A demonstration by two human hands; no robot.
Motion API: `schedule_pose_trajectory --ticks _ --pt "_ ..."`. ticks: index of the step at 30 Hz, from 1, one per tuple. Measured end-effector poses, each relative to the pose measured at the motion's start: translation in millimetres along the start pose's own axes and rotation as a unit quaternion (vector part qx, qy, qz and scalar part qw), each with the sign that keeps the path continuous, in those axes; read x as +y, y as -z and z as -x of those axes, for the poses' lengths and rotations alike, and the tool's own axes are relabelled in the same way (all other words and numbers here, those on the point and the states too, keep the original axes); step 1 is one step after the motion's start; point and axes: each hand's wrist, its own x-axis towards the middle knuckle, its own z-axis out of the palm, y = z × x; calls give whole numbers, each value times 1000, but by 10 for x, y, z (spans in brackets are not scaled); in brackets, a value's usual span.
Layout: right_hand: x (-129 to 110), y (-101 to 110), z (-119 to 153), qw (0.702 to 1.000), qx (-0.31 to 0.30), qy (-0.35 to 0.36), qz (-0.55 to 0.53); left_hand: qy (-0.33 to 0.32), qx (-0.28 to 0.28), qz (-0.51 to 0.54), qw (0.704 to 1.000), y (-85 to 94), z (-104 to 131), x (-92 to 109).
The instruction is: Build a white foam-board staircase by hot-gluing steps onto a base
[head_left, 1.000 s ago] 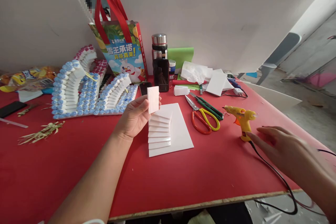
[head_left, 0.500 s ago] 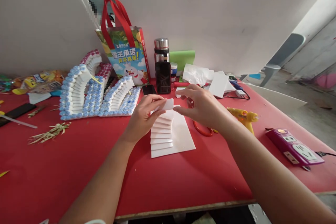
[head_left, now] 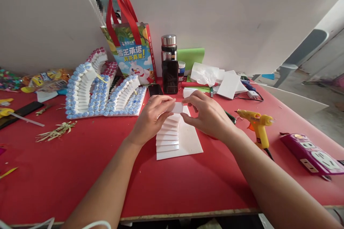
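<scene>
Between my two hands is a small white rectangular foam-board piece (head_left: pixel 177 108). My left hand (head_left: pixel 152 118) pinches its left end with thumb and fingers. At its right end, the thumb and fingertips of my right hand (head_left: pixel 211 116) close on the corners. Below lies a row of overlapping white strips (head_left: pixel 167 137), layered like fanned steps along the left side of a flat white board (head_left: pixel 191 141). The far end of that row is hidden by the hands and the held piece.
To the right lie a yellow glue gun (head_left: pixel 258 123) and a purple power strip (head_left: pixel 313 154). Blue-and-white stepped models (head_left: pixel 86 94), a shopping bag (head_left: pixel 134 50), a phone propped upright (head_left: pixel 170 77) and a steel flask (head_left: pixel 168 41) stand behind. White scraps (head_left: pixel 228 84) lie at the back right.
My right hand has come in to the right end of the white piece, where there was a gap. The camera view has shifted slightly, showing more of the glue gun.
</scene>
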Motion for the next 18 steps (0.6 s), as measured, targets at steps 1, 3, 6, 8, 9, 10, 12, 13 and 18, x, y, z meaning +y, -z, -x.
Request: schedule_pose_trajectory --ticks 1,3,6,8,9,10,12,13,18 --pt "20 -17 10 1000 12 -11 -8 8 19 9 1000 5 -6 -15" --pt "60 -62 31 998 41 -42 -35 34 76 4 997 26 -12 -95" --pt "99 -149 53 993 46 -82 -67 138 150 -24 979 59 4 -292" --pt "108 -210 63 993 32 -88 -75 224 131 -7 966 59 27 -402" --pt "111 -238 66 993 26 -85 -78 256 119 6 959 49 39 -435" --pt "114 -262 69 993 22 -80 -82 278 109 20 954 34 50 -452" --pt "126 -298 72 993 21 -77 -87 299 98 34 949 -5 68 -450" --pt "135 -309 73 993 18 -81 -89 303 93 35 948 -23 74 -438" --pt "166 -329 65 991 1 -94 -99 322 67 28 944 -64 87 -393"
